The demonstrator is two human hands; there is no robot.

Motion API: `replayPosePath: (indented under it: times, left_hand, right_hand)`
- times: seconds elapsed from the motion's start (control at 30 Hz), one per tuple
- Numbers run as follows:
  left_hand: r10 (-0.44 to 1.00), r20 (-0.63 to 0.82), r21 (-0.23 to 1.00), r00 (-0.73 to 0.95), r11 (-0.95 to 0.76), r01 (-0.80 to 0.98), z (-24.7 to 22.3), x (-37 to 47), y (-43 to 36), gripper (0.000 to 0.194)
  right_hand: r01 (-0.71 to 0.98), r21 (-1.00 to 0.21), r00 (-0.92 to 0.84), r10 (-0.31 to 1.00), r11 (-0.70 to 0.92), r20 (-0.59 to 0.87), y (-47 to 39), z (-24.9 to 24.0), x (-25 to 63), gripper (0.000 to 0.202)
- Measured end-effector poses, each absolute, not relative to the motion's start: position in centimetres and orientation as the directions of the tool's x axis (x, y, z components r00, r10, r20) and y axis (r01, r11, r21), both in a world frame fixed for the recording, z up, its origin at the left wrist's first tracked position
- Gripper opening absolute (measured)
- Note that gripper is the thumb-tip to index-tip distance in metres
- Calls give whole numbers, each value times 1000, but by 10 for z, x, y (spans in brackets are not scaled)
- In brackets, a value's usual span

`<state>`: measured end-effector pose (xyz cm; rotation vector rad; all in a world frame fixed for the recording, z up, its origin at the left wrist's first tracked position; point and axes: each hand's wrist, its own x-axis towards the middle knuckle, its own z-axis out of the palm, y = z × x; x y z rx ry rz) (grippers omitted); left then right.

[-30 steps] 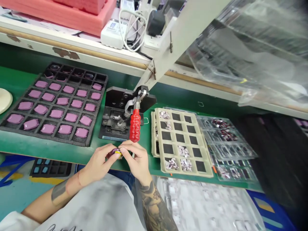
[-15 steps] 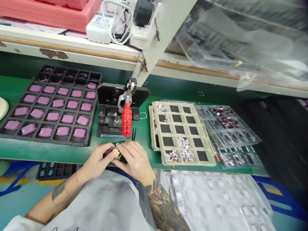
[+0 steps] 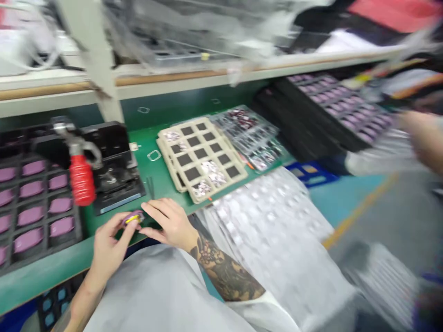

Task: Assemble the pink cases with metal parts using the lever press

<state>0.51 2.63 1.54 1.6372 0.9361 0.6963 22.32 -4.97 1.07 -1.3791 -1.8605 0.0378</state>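
A small purple casing [image 3: 128, 216] with a yellow piece inside it is held in my left hand [image 3: 108, 244], between thumb and fingers, over the bench's front edge. My right hand [image 3: 171, 225] is just to the right of the casing. Its thumb and fingers are apart, with nothing visible between them. Behind my hands stands a black toggle-clamp fixture [image 3: 116, 177] with a red handle [image 3: 82, 180]. Dark tweezers [image 3: 150, 186] lie on the green bench beside the fixture. Fine detail on the casing is blurred.
Purple casings fill a dark foam tray [image 3: 78, 230] at left. Cream compartment trays [image 3: 194, 196] with small silvery parts are stacked right of the fixture, beside clear trays [image 3: 277, 150]. Another person's hand [image 3: 424, 138] is blurred at far right, near a tray of purple pieces [image 3: 346, 103].
The view has swung right, bringing another person's hand and a further tray into sight. My right hand has opened and moved slightly off the casing; my left hand still holds it.
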Motion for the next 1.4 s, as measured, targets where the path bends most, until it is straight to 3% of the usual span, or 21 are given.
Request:
replayPosePath:
  times: [0.1, 0.2, 0.3, 0.4, 0.5, 0.63, 0.8, 0.97, 1.03, 1.1, 1.2, 1.3, 1.4]
  left_hand:
    - [880, -34, 998, 475, 3, 65, 1, 17, 26, 27]
    - [871, -88, 996, 483, 64, 66, -2, 25, 22, 40]
    - [857, -120, 984, 500, 37, 174, 2, 26, 18, 46]
    - [866, -20, 969, 500, -106, 221, 5, 25, 18, 38]
    - [862, 85, 949, 500, -223, 224, 5, 25, 18, 36]
    - [912, -119, 958, 393, 2, 286, 1, 24, 18, 51]
    - [922, -197, 966, 333, 124, 229, 1, 19, 14, 63]
    - [921, -219, 967, 322, 160, 200, 8, 22, 15, 64]
    - [903, -250, 966, 349, 206, 158, 7, 25, 17, 60]
    - [884, -273, 962, 379, 256, 96, 7, 28, 18, 62]
    - [861, -276, 947, 428, 320, -33, 13, 30, 18, 64]
    - [849, -226, 930, 477, 334, -153, 21, 27, 18, 62]
    - [852, -167, 920, 497, 315, -231, 30, 16, 16, 59]
  right_hand:
    - [792, -576, 181, 821, 205, 541, -94, -9, 236, 49]
    - [773, -621, 444, 810, -129, 384, -150, -26, 268, 33]
    - [651, -564, 717, 656, -508, 237, -207, -35, 324, 34]
    - [452, -477, 888, 428, -754, 166, -256, -36, 389, 42]
    - [230, -399, 973, 224, -888, 62, -287, -39, 438, 46]
    - [68, -366, 995, 91, -928, -48, -295, -47, 467, 43]
    - [33, -464, 999, 37, -885, 2, -293, -38, 472, 37]
    - [262, -664, 965, 180, -701, 190, -269, -5, 439, 50]
    - [382, -735, 924, 255, -560, 286, -243, 8, 412, 46]
    - [496, -808, 850, 367, -319, 377, -209, 18, 381, 34]
    - [519, -854, 669, 607, 34, 430, -155, 28, 330, 25]
    - [521, -836, 438, 786, 174, 436, -104, 34, 280, 32]
    - [506, -806, 227, 854, 307, 467, -63, 38, 236, 37]
